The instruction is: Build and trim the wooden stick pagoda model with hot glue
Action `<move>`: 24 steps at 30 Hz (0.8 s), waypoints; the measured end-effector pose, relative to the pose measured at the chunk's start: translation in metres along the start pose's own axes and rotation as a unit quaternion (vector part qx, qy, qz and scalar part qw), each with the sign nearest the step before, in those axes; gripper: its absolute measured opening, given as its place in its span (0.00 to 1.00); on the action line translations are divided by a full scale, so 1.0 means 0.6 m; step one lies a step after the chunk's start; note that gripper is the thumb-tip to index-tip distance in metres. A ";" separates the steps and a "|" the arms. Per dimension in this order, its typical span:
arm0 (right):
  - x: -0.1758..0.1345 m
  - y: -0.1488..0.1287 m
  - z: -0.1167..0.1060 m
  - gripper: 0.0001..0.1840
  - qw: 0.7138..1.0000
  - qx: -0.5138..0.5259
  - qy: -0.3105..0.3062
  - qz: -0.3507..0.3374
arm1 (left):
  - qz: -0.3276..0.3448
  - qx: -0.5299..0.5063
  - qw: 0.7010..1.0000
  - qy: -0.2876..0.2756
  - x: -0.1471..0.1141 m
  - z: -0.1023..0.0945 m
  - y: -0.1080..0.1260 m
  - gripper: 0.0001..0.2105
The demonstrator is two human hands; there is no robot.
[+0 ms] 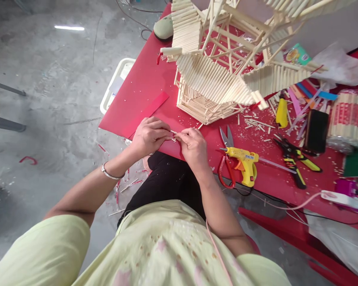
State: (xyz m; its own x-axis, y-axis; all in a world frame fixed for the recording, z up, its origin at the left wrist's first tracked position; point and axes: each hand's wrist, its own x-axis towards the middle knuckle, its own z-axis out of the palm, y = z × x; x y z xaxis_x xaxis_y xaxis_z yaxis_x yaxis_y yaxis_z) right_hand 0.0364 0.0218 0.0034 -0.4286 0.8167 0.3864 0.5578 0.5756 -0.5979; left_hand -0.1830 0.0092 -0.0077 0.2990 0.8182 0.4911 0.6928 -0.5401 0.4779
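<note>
At the table's near edge, my left hand (150,137) and my right hand (194,149) face each other, fingertips pinched. A small pale piece (173,139) shows between them, apparently short bits of wooden stick with a trace of red; my fingers hide most of it. Just beyond stands a model building (209,85) made of pale round sticks, with flared roofs. A yellow glue gun (244,161) with a clear glue stick lies to the right of my right hand. Beside it are red-handled scissors (226,137), partly covered by the glue gun.
The red table (137,87) also holds cutting pliers (295,159), a black phone (316,131), a yellow-handled tool (282,113), bundled sticks (350,119) in plastic, and scattered offcuts. A white tray (105,104) juts out at the left edge. Cables run along the front edge.
</note>
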 end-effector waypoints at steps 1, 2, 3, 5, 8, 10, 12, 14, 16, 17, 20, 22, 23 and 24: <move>0.000 0.000 0.000 0.14 1.000 -0.001 -0.002 0.000 | 0.002 -0.005 1.000 0.002 0.000 0.000 0.000 0.10; 0.000 0.000 0.000 0.14 1.000 -0.002 -0.004 0.001 | 0.004 -0.010 1.000 0.003 0.001 0.000 0.000 0.09; 0.000 0.001 -0.001 0.14 1.000 -0.002 -0.007 0.003 | 0.005 -0.014 1.000 0.004 0.001 0.000 0.000 0.09; 0.000 0.001 -0.001 0.14 1.000 -0.002 -0.012 0.008 | 0.003 -0.021 1.000 0.004 0.003 -0.002 0.001 0.10; 0.000 0.001 -0.002 0.14 1.000 0.000 -0.013 0.010 | 0.000 -0.026 1.000 0.006 0.006 -0.004 0.004 0.11; 0.000 0.001 -0.002 0.14 1.000 0.001 -0.017 0.011 | -0.003 -0.027 1.000 0.006 0.007 -0.005 0.005 0.12; 0.001 0.000 -0.004 0.15 1.000 0.004 -0.023 0.015 | -0.008 -0.028 1.000 0.001 0.007 -0.006 0.005 0.13; 0.001 -0.001 -0.005 0.15 0.999 0.007 -0.027 0.019 | -0.013 -0.026 1.000 -0.004 0.006 -0.005 0.004 0.14; 0.001 -0.002 -0.006 0.15 0.999 0.010 -0.029 0.020 | -0.015 -0.026 1.000 -0.004 0.005 -0.004 0.003 0.14; 0.001 -0.003 -0.006 0.15 0.999 0.010 -0.029 0.020 | -0.015 -0.026 1.000 -0.003 0.005 -0.003 0.002 0.14; 0.001 -0.005 -0.007 0.15 1.000 0.003 -0.026 0.015 | -0.016 -0.025 1.000 0.002 0.004 -0.001 0.001 0.12; 0.000 -0.006 -0.006 0.15 1.000 -0.002 -0.019 0.009 | -0.012 -0.028 1.000 0.007 0.003 -0.001 0.002 0.11; -0.001 -0.006 -0.006 0.15 1.000 -0.003 -0.016 0.007 | -0.011 -0.031 0.999 0.009 0.003 -0.001 0.002 0.11; -0.001 -0.007 -0.006 0.15 1.000 -0.004 -0.013 0.005 | -0.011 -0.033 0.999 0.010 0.003 0.000 0.002 0.11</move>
State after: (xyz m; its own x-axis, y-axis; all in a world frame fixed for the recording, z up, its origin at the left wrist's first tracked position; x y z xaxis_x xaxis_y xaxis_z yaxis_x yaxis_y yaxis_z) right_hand 0.0371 0.0192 0.0081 -0.4410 0.8209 0.3627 0.5670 0.5681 -0.5965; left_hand -0.1819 0.0100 -0.0062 0.2711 0.8263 0.4936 0.6547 -0.5343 0.5347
